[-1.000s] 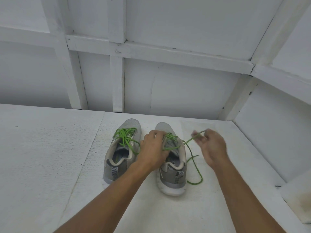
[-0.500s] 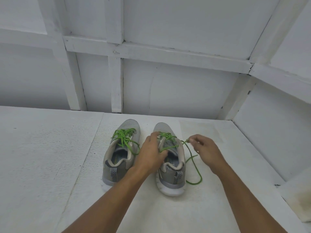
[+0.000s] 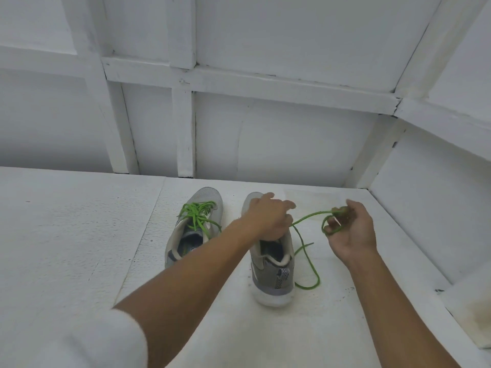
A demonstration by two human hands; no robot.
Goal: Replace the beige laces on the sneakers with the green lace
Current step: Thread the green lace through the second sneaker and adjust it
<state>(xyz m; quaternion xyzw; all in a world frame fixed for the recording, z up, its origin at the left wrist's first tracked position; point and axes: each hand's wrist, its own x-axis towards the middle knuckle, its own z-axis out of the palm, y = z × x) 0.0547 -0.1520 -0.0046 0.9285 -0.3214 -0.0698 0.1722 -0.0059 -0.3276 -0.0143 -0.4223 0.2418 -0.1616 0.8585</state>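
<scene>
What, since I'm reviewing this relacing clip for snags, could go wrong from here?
1. The green lace is looped round the right hand's fingers; a hard pull may cinch it there or knot it.
2. Its loose tail lies curled on the white surface beside the right sneaker's heel and could tangle.
3. The left hand covers the eyelets; if its grip slackens, the sideways pull may drag the sneaker.

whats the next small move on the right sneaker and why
Probably draw the right hand out to the right to pull the lace snug. The lace is looped in that hand and runs to the right sneaker, where the left hand lies on top; a slack end curls on the table beside it.
</scene>
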